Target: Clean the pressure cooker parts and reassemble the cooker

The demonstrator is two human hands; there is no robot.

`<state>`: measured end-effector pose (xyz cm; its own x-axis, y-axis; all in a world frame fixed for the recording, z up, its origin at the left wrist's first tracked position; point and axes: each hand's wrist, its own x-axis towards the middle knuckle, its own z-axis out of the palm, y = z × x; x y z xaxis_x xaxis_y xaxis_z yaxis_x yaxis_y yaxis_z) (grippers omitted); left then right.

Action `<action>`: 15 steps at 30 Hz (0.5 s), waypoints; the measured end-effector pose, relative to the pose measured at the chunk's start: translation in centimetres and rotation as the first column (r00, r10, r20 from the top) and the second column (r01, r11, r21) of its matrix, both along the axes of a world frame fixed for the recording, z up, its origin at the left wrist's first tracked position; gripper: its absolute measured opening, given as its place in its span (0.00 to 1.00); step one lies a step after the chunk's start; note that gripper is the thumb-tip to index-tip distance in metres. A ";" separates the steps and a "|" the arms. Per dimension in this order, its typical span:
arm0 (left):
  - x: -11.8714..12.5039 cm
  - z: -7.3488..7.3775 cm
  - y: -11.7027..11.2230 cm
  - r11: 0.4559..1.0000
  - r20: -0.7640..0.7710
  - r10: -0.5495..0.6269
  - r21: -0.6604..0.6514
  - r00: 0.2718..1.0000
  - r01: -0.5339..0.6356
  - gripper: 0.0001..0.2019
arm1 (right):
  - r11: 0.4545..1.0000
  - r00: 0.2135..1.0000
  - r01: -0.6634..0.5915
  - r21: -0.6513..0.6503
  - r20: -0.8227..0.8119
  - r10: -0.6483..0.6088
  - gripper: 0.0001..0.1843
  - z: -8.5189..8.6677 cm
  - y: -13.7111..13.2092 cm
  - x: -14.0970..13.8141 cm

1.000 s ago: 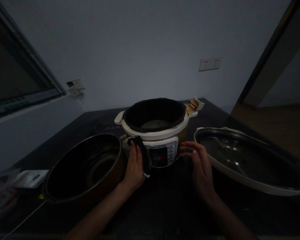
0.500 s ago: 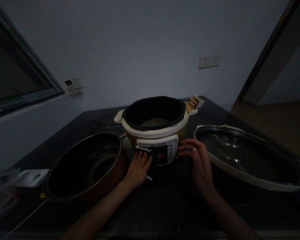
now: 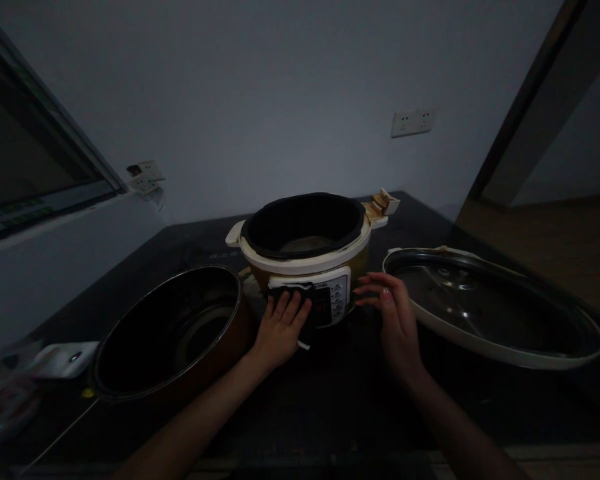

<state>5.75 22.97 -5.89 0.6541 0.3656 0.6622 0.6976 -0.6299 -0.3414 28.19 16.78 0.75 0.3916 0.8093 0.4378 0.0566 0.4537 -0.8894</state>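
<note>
My left hand (image 3: 280, 328) holds a dark cloth (image 3: 300, 300) pressed against the front panel of the rice cooker (image 3: 307, 261), fingers laid flat over it. My right hand (image 3: 396, 321) is open and holds nothing, fingertips right at the cooker's side. The cooker sits mid-counter (image 3: 330, 407), between the loose inner pot (image 3: 170, 333) and the lid (image 3: 490, 310).

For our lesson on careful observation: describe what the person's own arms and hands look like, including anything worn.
The left forearm and right forearm are bare, no sleeves in view. The left hand and right hand wear no gloves; no watch, bracelet or ring shows, though the light is dim.
</note>
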 end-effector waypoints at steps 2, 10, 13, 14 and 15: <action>-0.5 -0.3 -0.4 0.999 -0.111 -0.046 -0.027 0.993 0.043 0.37 | 1.000 1.000 0.000 0.009 -0.001 0.000 0.15 -0.1 0.1 0.0; 0.4 2.2 -1.2 0.995 -0.159 -0.102 -0.007 0.982 0.102 0.33 | 1.000 1.000 0.006 0.022 -0.013 -0.005 0.15 -0.3 0.3 0.1; 3.1 5.1 -1.7 0.996 -0.065 -0.077 0.031 0.995 0.079 0.33 | 0.999 1.000 0.024 0.023 -0.020 -0.024 0.15 -0.3 0.3 0.1; 4.1 6.1 -1.9 0.996 -0.058 -0.081 0.033 0.995 0.083 0.33 | 0.999 0.999 0.033 0.022 -0.021 -0.032 0.15 -0.2 0.4 0.1; 5.0 6.9 -2.1 0.996 -0.054 -0.080 0.033 0.995 0.082 0.32 | 0.999 0.999 0.043 0.021 -0.024 -0.042 0.15 -0.2 0.4 0.2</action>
<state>10.70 20.83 1.03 0.7148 0.2876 0.6374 0.6255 -0.6705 -0.3990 28.38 17.15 0.51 0.4360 0.7819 0.4455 0.0555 0.4707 -0.8805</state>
